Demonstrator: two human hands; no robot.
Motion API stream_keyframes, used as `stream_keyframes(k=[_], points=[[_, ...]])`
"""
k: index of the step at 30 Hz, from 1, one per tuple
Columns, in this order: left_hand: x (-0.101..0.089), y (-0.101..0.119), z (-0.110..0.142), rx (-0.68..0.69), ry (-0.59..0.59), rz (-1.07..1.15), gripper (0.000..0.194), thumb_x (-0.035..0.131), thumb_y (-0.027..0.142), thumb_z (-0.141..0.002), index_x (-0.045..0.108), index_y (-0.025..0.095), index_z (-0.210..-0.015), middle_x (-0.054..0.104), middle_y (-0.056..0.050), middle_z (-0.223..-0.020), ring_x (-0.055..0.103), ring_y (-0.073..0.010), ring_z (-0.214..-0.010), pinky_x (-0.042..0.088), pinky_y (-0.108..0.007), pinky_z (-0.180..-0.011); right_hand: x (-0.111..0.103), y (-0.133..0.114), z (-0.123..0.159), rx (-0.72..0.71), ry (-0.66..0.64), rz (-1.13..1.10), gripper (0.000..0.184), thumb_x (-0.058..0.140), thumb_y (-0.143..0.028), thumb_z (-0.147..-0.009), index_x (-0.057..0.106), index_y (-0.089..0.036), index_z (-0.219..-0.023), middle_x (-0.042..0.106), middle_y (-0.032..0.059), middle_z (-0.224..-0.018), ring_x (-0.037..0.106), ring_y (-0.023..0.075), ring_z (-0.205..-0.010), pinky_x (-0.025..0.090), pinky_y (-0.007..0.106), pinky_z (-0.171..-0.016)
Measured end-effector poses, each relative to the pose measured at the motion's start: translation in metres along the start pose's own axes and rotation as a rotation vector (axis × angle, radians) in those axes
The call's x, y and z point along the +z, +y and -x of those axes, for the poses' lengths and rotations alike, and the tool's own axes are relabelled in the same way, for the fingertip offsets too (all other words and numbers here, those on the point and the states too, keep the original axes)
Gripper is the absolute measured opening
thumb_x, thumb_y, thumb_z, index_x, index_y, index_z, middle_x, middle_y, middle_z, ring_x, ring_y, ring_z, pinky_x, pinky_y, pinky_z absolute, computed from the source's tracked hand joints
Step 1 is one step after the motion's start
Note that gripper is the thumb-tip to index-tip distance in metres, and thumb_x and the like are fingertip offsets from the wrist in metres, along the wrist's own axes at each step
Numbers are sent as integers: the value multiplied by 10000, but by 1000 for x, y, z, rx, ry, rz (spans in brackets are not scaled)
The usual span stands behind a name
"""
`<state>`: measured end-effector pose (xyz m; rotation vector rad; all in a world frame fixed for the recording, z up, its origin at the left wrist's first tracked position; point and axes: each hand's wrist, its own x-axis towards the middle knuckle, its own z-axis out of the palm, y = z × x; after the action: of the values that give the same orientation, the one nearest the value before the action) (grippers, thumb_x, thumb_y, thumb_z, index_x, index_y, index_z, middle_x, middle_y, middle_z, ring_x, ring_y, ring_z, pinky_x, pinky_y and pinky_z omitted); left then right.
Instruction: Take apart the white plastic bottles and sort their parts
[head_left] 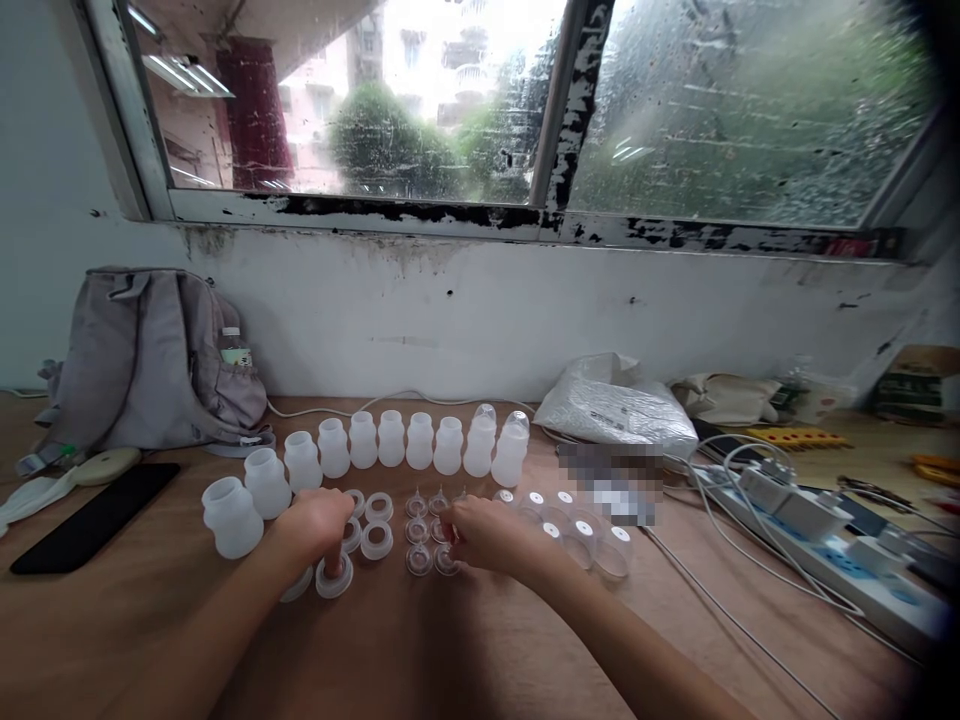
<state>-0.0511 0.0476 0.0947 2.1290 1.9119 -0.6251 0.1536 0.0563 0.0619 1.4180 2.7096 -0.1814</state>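
My left hand [322, 525] reaches down over the translucent screw rings, its fingers closed on the rim of the front collar ring [334, 578], which rests on the table. More collar rings [377, 541] lie beside and behind it. My right hand [487, 535] is curled over the right side of a group of clear bottle nipples [418, 560], fingertips pinched at one of them; my fingers partly hide it. Behind both hands, frosted baby bottles [391, 438] stand in a curved row. Most have open tops; the two at the right end [510, 450] wear clear domes.
Clear round caps with white dots [583, 530] lie right of my right hand. A silver plastic bag [615, 405], a white power strip [825, 530] and loose cables [735, 615] occupy the right. Left are a grey backpack [150, 360] and a black flat object [94, 520].
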Motion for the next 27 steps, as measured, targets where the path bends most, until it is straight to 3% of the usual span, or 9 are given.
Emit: stream_keyframes(k=[3, 8, 10, 14, 17, 22, 27], points=[[-5, 2, 12, 2, 30, 17, 384, 700, 259, -467, 562, 178, -817, 640, -82, -931, 598, -262, -819, 443, -306, -616, -10, 5, 1, -10, 86, -101, 122, 520, -231, -717, 582, -201, -818, 619, 32, -768, 583, 174, -716, 357, 220, -540], [-11, 5, 28, 9, 95, 50, 347, 668, 256, -513, 539, 172, -823, 629, -82, -910, 593, -248, -770, 412, -290, -581, -27, 23, -1, 157, 594, -261, 346, 401, -236, -812, 412, -183, -1153, 489, 97, -1156, 548, 177, -887, 413, 263, -694], [-11, 6, 31, 22, 133, 74, 265, 632, 246, -557, 528, 173, -790, 628, -79, -880, 588, -244, -760, 395, -286, -577, -25, 34, -5, 212, 696, -243, 456, 409, -233, -803, 316, -176, -1246, 359, 119, -1299, 487, 210, -1029, 407, 299, -771], [-7, 9, 32, 82, 180, 89, 156, 556, 293, -651, 502, 188, -753, 625, -51, -810, 577, -230, -737, 369, -284, -574, -13, 54, -16, 235, 663, -193, 583, 422, -241, -790, 200, -166, -1323, 221, 124, -1387, 405, 233, -1137, 394, 335, -833], [-7, 12, 34, 84, 178, 98, 159, 531, 341, -681, 495, 198, -741, 627, -39, -800, 568, -217, -734, 361, -278, -577, -6, 62, -21, 225, 645, -180, 564, 415, -225, -789, 223, -165, -1316, 265, 130, -1361, 457, 225, -1076, 414, 331, -804], [-11, 16, 37, 78, 163, 83, 190, 475, 367, -726, 510, 189, -784, 624, -59, -821, 572, -226, -747, 380, -295, -602, -9, 60, -20, 261, 756, -164, 481, 396, -231, -811, 295, -169, -1277, 385, 135, -1190, 545, 200, -863, 441, 305, -677], [-6, 14, 33, 122, 174, 74, 235, 460, 394, -734, 515, 191, -838, 616, -70, -884, 576, -240, -793, 395, -313, -629, -12, 55, -16, 343, 729, -87, 291, 392, -313, -838, 485, -179, -1079, 420, 104, -1068, 542, 170, -763, 418, 267, -613]])
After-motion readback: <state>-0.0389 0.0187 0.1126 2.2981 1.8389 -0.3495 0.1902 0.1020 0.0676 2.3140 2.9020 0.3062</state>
